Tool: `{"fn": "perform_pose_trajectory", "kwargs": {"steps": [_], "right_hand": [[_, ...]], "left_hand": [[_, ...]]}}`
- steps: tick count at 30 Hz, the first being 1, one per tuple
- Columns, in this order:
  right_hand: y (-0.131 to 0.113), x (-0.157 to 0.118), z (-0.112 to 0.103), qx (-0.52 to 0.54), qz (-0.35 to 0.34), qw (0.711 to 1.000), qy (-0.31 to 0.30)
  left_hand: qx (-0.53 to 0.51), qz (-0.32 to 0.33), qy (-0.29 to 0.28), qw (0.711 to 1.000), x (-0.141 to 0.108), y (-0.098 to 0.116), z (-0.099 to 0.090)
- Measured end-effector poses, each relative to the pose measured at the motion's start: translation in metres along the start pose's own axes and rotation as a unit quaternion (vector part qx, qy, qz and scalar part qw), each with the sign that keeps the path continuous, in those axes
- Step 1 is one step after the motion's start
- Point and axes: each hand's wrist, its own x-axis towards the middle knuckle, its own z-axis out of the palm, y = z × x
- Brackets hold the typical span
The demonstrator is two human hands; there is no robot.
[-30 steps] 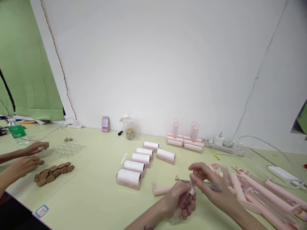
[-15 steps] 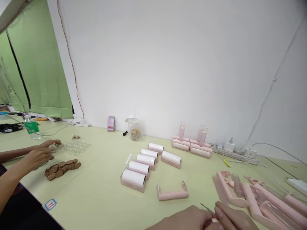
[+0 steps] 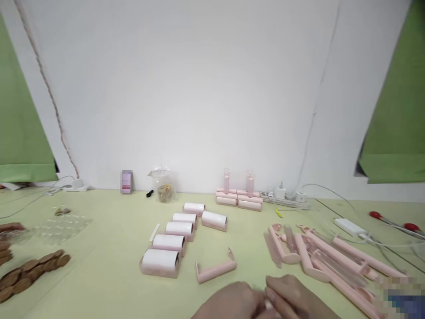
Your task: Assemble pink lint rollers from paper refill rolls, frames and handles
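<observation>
At the bottom edge my left hand (image 3: 229, 301) and my right hand (image 3: 294, 294) are close together, fingers curled and closed. Between them shows a small pale piece (image 3: 268, 305), blurred and mostly covered by the fingers. Just ahead on the table lies a pink U-shaped plastic frame (image 3: 217, 271). Left of it, white rolls in pink holders (image 3: 161, 260) stand in a slanting row, with another roll (image 3: 214, 220) to their right. Right of my hands is a pile of pink plastic frames (image 3: 308, 261) and clear parts.
Pink parts (image 3: 249, 204) stand by the wall beside a power strip (image 3: 299, 204). A bagged tape roll (image 3: 164, 192) and a phone-like item (image 3: 126, 181) are farther left. A co-worker's hand (image 3: 11, 227) is near brown discs (image 3: 29, 270). Red-handled tools (image 3: 376, 215) lie right.
The view has swung right, so the table's things appear farther left and red-handled tools show. My hands stay together; the thin grey pointed tool between them is now barely visible.
</observation>
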Motion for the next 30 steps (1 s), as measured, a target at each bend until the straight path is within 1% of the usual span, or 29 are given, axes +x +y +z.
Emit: {"fn": "perform_pose_trajectory", "kwargs": {"steps": [2,3,5,7,8,10,12,13,15,17,19,21,23,24,25,26,28,29,30], "right_hand": [[0.001,0.002,-0.008,0.018,0.046,0.999,-0.007],[0.002,0.003,-0.013,0.019,0.061,0.998,0.000],[0.002,0.007,-0.024,-0.009,0.088,0.996,0.023],[0.004,0.011,-0.030,-0.053,0.127,0.990,0.028],[0.006,0.013,-0.032,-0.072,0.146,0.986,0.026],[0.013,0.015,-0.031,-0.099,0.162,0.981,0.034],[0.023,0.014,-0.029,-0.105,0.175,0.977,0.063],[0.028,0.013,-0.030,-0.102,0.194,0.973,0.079],[0.036,0.011,-0.036,-0.090,0.242,0.959,0.115],[0.038,0.009,-0.045,-0.082,0.277,0.946,0.145],[0.035,0.009,-0.054,-0.070,0.280,0.944,0.161],[0.029,0.010,-0.056,-0.041,0.244,0.954,0.172],[0.023,0.013,-0.051,0.008,0.185,0.965,0.185],[0.020,0.015,-0.046,0.044,0.163,0.968,0.184],[0.018,0.017,-0.041,0.087,0.155,0.968,0.175],[0.017,0.019,-0.035,0.135,0.157,0.966,0.153],[0.013,0.024,-0.023,0.212,0.165,0.959,0.091],[0.011,0.026,-0.018,0.226,0.160,0.959,0.064],[0.008,0.027,-0.014,0.220,0.148,0.963,0.048]], "left_hand": [[0.057,0.035,-0.019,0.998,0.001,-0.003,-0.004],[0.070,0.047,-0.018,0.996,0.002,-0.004,-0.007],[0.066,0.051,0.017,0.996,0.003,-0.008,-0.009],[0.055,0.052,0.051,0.996,0.004,-0.011,-0.009],[0.057,0.056,0.060,0.995,0.005,-0.011,-0.007],[0.072,0.078,0.064,0.992,0.007,-0.011,0.000],[0.096,0.104,0.071,0.987,0.011,-0.012,0.007],[0.107,0.114,0.078,0.985,0.013,-0.012,0.011],[0.121,0.129,0.091,0.980,0.016,-0.014,0.017],[0.121,0.133,0.103,0.978,0.018,-0.015,0.021],[0.100,0.122,0.119,0.980,0.018,-0.016,0.021],[0.043,0.106,0.135,0.984,0.018,-0.018,0.019],[-0.058,0.086,0.154,0.983,0.018,-0.019,0.015],[-0.122,0.074,0.167,0.976,0.018,-0.021,0.012],[-0.190,0.061,0.182,0.963,0.019,-0.023,0.010],[-0.257,0.047,0.199,0.944,0.021,-0.024,0.009],[-0.378,0.024,0.235,0.895,0.025,-0.028,0.007],[-0.429,0.014,0.250,0.868,0.028,-0.029,0.007],[-0.474,0.008,0.261,0.841,0.030,-0.030,0.007]]}}
